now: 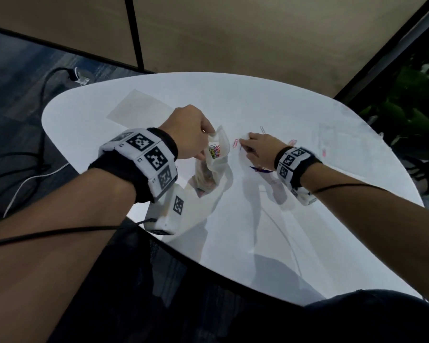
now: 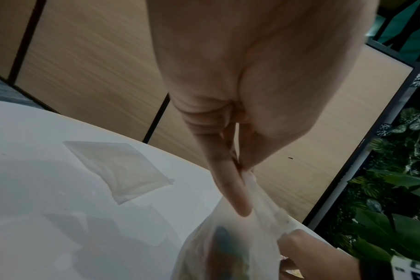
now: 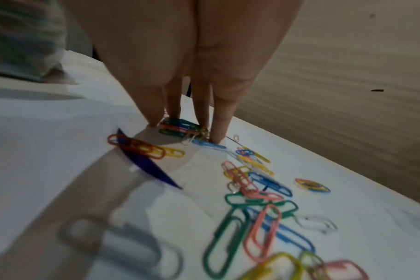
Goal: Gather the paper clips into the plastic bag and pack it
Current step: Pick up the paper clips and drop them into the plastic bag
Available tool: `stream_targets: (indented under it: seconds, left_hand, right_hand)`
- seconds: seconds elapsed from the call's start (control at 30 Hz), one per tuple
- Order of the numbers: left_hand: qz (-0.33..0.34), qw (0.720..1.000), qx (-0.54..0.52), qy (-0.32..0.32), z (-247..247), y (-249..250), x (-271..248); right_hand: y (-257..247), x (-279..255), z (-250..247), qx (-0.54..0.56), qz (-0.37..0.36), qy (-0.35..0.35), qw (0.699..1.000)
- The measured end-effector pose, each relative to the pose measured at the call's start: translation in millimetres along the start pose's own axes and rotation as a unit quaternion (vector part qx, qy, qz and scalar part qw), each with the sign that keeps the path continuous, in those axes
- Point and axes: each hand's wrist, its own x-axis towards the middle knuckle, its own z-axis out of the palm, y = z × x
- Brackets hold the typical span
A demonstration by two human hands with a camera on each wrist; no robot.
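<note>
Near the middle of the head view, the left hand [image 1: 188, 133] pinches the top rim of a translucent white plastic bag [image 1: 214, 164], which hangs with its mouth up over the round white table [image 1: 332, 134] and already shows a clump of coloured clips inside. In the left wrist view thumb and forefinger are pressed together on the film, so the mouth is held up by one edge only. Just right of the bag in the head view, the right hand [image 1: 256, 147] is down on the tabletop with its fingertips [image 3: 217, 136] drawn together around a small bunch of coloured wire paper clips [image 3: 180, 127]; whether the bunch is truly gripped or only corralled against the surface, the right wrist view does not settle. More loose clips [image 3: 254, 191] lie scattered across the lower right of that view, towards the wrist, and a clear plastic piece with a dark blue edge [image 3: 142, 161] lies at centre left beside them. The relation that matters: the bag mouth lies directly left of the right hand, close by and higher than the table, so the bunch would need lifting and carrying a short way leftwards. An empty flat clear bag [image 2: 117, 168] lies apart at upper left of the table.
</note>
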Motion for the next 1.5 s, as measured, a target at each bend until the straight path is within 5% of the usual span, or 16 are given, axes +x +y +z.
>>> stream_targets:
  seconds: [0.2,0.37,0.47,0.57,0.6,0.67,0.8,0.97,1.03,1.13,1.2,1.27,1.33,1.5]
  left_hand:
    - [0.005,1.0,0.017,-0.009,1,2,-1]
    - [0.009,1.0,0.025,-0.012,2,4,1]
    - [-0.001,1.0,0.024,-0.016,3,4,1]
    - [-0.008,1.0,0.017,-0.019,4,3,1]
    - [-0.01,1.0,0.012,-0.02,4,4,2]
    - [-0.014,1.0,-0.001,-0.022,4,4,3]
    - [-0.017,0.999,-0.021,-0.023,5,4,3]
    - [-0.027,0.999,-0.024,0.001,2,4,1]
    - [-0.027,0.999,-0.025,0.01,1,3,2]
    - [-0.028,0.999,-0.023,0.018,-1,-1,3]
    - [-0.027,0.999,-0.021,0.017,-3,-5,2]
    - [-0.028,0.999,-0.015,0.017,-6,-9,1]
    - [-0.034,0.999,-0.011,0.019,-9,-13,1]
    - [-0.038,0.999,0.001,0.016,-12,-17,5]
  right_hand:
    - [-23,-8,-4,-0.04,0.063,0.022,0.997]
    - [-1,-16,-20,0.176,0.216,0.073,0.957]
    - [8,-28,-29,0.415,0.324,0.06,0.848]
    - [-7,-42,-53,0.693,0.284,0.06,0.66]
    - [-15,-45,-64,0.737,0.257,0.049,0.623]
    - [-36,-48,-85,0.77,0.206,0.012,0.604]
    - [-81,-46,-104,0.738,0.155,-0.025,0.656]
    - [-105,-35,-105,0.539,0.091,-0.039,0.837]
    - [-98,-31,-111,0.519,0.083,-0.026,0.85]
    - [-67,-21,-110,0.547,0.15,0.063,0.821]
    - [-32,-7,-92,0.452,0.226,0.118,0.855]
    - [-2,4,-64,0.288,0.292,0.072,0.909]
    - [9,13,-36,0.219,0.315,0.004,0.923]
    - [0,33,4,0.139,0.219,-0.034,0.965]
